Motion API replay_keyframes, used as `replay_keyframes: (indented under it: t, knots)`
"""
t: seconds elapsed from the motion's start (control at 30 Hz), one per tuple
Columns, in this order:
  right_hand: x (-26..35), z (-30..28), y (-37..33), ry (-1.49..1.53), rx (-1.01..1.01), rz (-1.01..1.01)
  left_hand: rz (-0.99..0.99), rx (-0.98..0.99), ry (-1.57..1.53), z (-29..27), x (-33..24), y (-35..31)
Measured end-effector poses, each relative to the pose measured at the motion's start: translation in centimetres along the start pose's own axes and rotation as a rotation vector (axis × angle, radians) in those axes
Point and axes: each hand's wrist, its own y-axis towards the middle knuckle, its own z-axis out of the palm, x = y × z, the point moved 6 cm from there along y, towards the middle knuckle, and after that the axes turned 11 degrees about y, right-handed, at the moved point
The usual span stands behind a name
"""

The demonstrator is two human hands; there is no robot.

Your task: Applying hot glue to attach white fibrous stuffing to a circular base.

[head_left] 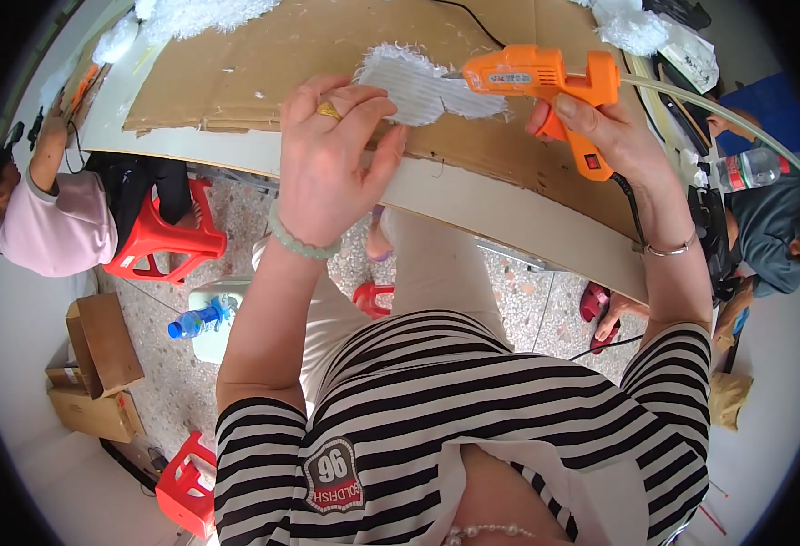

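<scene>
A white furry-edged fabric piece (406, 80), wide at the left and narrowing to the right, lies on a sheet of brown cardboard (236, 77). My left hand (332, 150) holds its left edge, fingers curled over it and thumb by its near side. An orange hot glue gun (546, 73) is gripped in my right hand (605, 132), index finger at the trigger. The gun's nozzle points left, at the upper edge of the fabric near its middle. A long pale glue stick (714, 102) sticks out of its back and curves to the right.
Fluffy white material (202, 14) lies at the table's far left, with more (632, 29) at the far right. A clear bottle (751, 170) stands at right. Co-workers sit at both sides. Red stools (168, 238) and cardboard boxes (100, 346) are on the floor.
</scene>
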Motion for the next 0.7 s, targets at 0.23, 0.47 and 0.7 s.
replay_keyframes:
  t: [0.23,0.47,0.7]
  knots:
    - [-1.2,0.4,-0.1,-0.067,0.005,0.076,0.024,0.176,0.037,1.6,-0.8,-0.3]
    - [-1.7,0.2,0.0,-0.044,-0.009,0.07,0.009,0.193,0.011,2.1,-0.6,-0.3]
    - [-1.9,0.4,0.5,-0.063,0.006,0.078,0.021,0.19,0.008,2.3,-0.5,-0.4]
